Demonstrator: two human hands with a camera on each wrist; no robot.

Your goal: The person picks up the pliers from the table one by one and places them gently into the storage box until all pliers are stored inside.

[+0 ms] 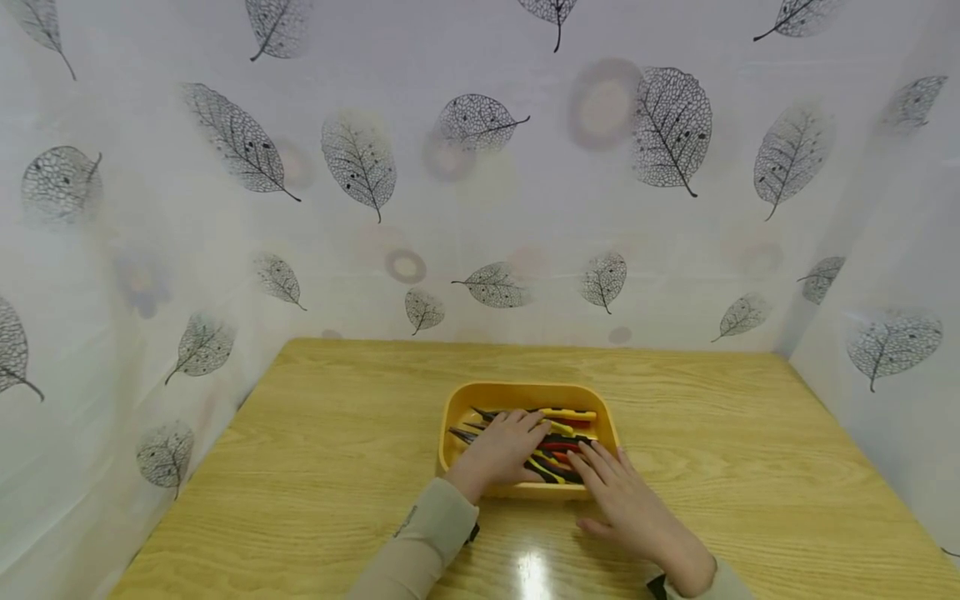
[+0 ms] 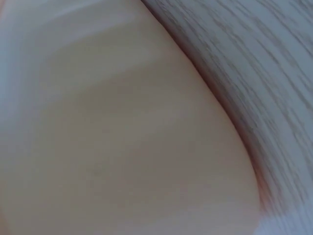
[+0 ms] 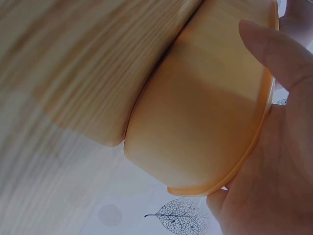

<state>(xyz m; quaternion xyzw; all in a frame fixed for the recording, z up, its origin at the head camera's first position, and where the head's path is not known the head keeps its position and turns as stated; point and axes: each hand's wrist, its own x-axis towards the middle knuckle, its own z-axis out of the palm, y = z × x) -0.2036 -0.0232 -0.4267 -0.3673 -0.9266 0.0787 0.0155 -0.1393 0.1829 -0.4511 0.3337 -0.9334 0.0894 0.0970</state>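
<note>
A yellow plastic tray (image 1: 534, 492) holds several pliers with yellow, black and red handles (image 1: 573, 414). Their dark metal noses point left. My left hand (image 1: 504, 450) reaches over the front rim and lies across the pliers, fingers spread and loosely bent; what is beneath the palm is hidden. At the tray's right front corner my right hand (image 1: 628, 502) lies with straight fingers over the rim, tips at the handle ends. In the right wrist view its thumb (image 3: 276, 51) stands away from the tray's outer wall (image 3: 195, 107). A blurred pale surface fills most of the left wrist view.
The tray sits on a wood-grain table (image 1: 337, 442), toward the middle. Behind and on both sides hang pale sheets (image 1: 480, 208) printed with dark leaves, meeting the table's edges.
</note>
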